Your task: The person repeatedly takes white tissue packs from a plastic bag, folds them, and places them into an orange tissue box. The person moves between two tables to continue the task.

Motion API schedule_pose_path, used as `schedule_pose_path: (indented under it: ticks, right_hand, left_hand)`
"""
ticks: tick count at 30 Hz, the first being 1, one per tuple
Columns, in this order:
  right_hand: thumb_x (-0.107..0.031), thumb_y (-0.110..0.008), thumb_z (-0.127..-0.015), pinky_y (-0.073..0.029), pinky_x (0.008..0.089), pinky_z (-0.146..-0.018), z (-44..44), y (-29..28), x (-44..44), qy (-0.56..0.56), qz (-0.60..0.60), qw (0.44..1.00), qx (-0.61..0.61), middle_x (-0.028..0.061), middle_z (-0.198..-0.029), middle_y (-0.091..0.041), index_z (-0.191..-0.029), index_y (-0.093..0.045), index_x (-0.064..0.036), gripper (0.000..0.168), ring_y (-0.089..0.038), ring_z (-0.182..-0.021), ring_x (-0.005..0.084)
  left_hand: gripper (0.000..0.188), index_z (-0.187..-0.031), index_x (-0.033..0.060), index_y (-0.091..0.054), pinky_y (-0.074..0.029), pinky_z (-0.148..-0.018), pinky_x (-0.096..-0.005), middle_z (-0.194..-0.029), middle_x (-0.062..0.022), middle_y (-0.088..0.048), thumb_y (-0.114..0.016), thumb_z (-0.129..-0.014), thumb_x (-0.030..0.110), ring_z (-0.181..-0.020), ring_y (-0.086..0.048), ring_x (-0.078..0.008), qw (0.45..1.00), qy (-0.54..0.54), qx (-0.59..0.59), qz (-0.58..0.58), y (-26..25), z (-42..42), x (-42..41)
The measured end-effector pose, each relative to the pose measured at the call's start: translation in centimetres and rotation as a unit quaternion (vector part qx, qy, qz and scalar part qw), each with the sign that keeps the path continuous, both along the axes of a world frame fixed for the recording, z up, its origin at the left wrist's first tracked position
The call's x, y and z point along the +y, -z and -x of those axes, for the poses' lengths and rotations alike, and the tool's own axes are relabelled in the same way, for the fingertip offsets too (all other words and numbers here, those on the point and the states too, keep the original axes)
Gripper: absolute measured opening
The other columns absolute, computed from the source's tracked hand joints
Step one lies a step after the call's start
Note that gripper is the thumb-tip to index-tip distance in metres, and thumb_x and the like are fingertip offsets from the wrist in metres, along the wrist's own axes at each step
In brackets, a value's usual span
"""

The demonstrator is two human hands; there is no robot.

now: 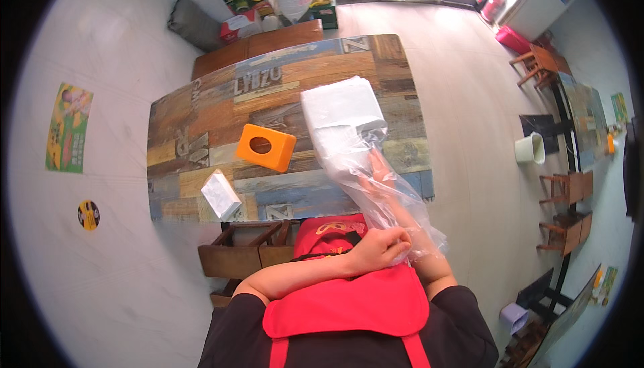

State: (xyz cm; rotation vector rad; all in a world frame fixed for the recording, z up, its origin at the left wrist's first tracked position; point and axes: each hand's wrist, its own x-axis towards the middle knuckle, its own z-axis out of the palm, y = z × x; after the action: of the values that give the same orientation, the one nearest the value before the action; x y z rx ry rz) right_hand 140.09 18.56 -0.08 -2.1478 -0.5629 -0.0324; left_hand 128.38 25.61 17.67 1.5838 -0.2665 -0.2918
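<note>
A clear plastic bag (352, 172) lies over the patterned wooden table (211, 116), with stacked white paper tissues (342, 104) at its far end. My right hand (378, 174) is inside the bag, its fingers extended towards the tissues. Near my chest, my left hand (390, 247) is closed on the bag's near edge. To the left of the bag stands an orange plastic tissue box cover (265, 147) with an oval hole. A small white pack of tissues (220, 196) lies near the table's front left edge.
Wooden stools (241, 260) are under the near table edge. A wooden bench (261, 46) stands beyond the far edge, with a stuffed sack (196, 23) and boxes behind it. Across the floor at right are a pale green bin (529, 148), more stools and another table.
</note>
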Motion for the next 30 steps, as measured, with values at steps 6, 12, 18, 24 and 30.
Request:
schedule_pose_path:
  ticks: [6, 12, 18, 24, 30]
  right_hand:
    - [-0.031, -0.066, -0.081, -0.037, 0.0411, -0.103, -2.6, -1.3, 1.4, 0.066, 0.015, 0.995, 0.074, 0.0242, -0.127, -0.050, -0.130, -0.044, 0.006, 0.064, -0.048, -0.118, 0.0383]
    - [-0.037, -0.067, -0.083, -0.046, 0.0437, -0.087, -5.5, 4.4, -1.1, -0.151, 0.169, 0.967, -0.112, 0.0213, -0.112, -0.059, -0.110, -0.063, -0.005, 0.041, -0.058, -0.100, 0.0372]
    - [-0.040, -0.065, -0.084, -0.045, 0.0438, -0.086, -7.3, 12.3, -2.1, -0.146, 0.137, 0.977, -0.067, 0.0208, -0.109, -0.060, -0.109, -0.065, -0.008, 0.041, -0.057, -0.100, 0.0373]
    - [-0.037, -0.063, -0.084, -0.046, 0.0377, -0.075, -6.9, 0.8, 0.4, -0.044, 0.004, 0.936, 0.349, 0.0144, -0.096, -0.065, -0.104, -0.065, 0.002, 0.044, -0.058, -0.084, 0.0245]
    - [-0.031, -0.065, -0.082, -0.043, 0.0344, -0.062, -6.7, -0.1, 0.1, -0.010, -0.079, 0.905, 0.417, 0.0064, -0.080, -0.064, -0.095, -0.066, 0.003, 0.037, -0.055, -0.072, 0.0170]
  left_hand:
    - [0.016, -0.101, 0.0057, -0.054, -0.044, -0.054, -0.0326, -0.066, -0.0128, -0.059, -0.059, -0.089, 0.016, -0.057, -0.060, -0.0214, 0.998, 0.020, 0.063, -0.017, 0.0, -0.3, 1.4]
    - [0.026, -0.109, 0.0048, -0.050, -0.046, -0.059, -0.0324, -0.069, -0.0098, -0.056, -0.060, -0.089, 0.018, -0.061, -0.057, -0.0207, 0.960, -0.266, 0.060, -0.057, 4.0, -1.2, 5.2]
    - [0.051, -0.122, -0.0031, -0.043, -0.034, -0.101, -0.0431, -0.129, -0.0234, -0.040, -0.063, -0.080, 0.018, -0.118, -0.041, -0.0376, 0.865, -0.361, -0.138, -0.319, 10.7, -6.4, 10.2]
    - [0.071, -0.139, -0.0038, -0.029, -0.022, -0.112, -0.0444, -0.147, -0.0265, -0.020, -0.062, -0.082, 0.023, -0.136, -0.022, -0.0421, 0.893, -0.261, -0.087, -0.355, 14.5, -8.0, 10.5]
    - [0.079, -0.142, -0.0018, -0.022, -0.020, -0.113, -0.0457, -0.150, -0.0262, -0.014, -0.063, -0.082, 0.028, -0.139, -0.017, -0.0420, 0.897, -0.232, -0.079, -0.367, 14.4, -8.3, 10.2]
